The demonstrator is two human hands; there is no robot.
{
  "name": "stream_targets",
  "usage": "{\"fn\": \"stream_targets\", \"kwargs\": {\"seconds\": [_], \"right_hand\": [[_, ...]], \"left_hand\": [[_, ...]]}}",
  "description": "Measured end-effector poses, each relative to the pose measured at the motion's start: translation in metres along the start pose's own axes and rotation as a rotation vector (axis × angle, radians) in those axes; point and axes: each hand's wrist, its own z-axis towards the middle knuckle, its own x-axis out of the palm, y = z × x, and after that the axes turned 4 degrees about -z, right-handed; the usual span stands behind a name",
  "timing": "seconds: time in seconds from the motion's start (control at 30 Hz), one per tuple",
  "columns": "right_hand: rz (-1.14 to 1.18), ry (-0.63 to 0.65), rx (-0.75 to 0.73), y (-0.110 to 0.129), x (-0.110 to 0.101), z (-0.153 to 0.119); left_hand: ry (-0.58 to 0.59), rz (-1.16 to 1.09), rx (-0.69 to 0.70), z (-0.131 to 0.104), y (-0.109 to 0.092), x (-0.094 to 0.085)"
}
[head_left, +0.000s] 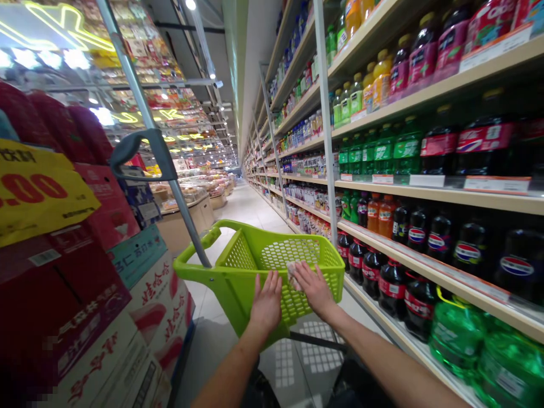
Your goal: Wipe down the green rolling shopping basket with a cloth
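Note:
A lime-green plastic shopping cart point(276, 273) with perforated basket walls stands right in front of me. My left hand point(267, 303) lies flat against its near side, fingers stretched towards the rim and nothing in them. At the near rim, right of centre, my right hand point(313, 288) presses a crumpled white wipe point(293, 274) against the plastic. Part of the wipe is hidden beneath the fingers. The cart's grey metal pole point(140, 107) rises on the left and carries a grey loop handle point(147, 156).
Drink shelves point(425, 190) line the right side, with cola bottles point(393, 288) and green bottles point(457, 326) low down. Stacked cartons point(91, 294) and a yellow price sign point(40, 190) crowd the left. A tiled aisle point(242, 204) runs ahead past display stands point(191, 215).

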Motion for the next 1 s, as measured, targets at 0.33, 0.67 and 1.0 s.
{"fn": "stream_targets", "kwargs": {"seconds": [0.33,0.67,1.0], "right_hand": [[-0.029,0.067,0.013,-0.034,-0.005,-0.045],[-0.029,0.148,-0.029,-0.042,0.006,-0.081],[-0.127,0.040,0.231,-0.068,0.009,-0.092]], "left_hand": [[0.075,-0.173,0.044,-0.004,-0.038,0.020],[0.109,-0.190,0.135,0.005,-0.064,0.010],[0.115,-0.216,0.131,0.006,-0.070,0.011]]}}
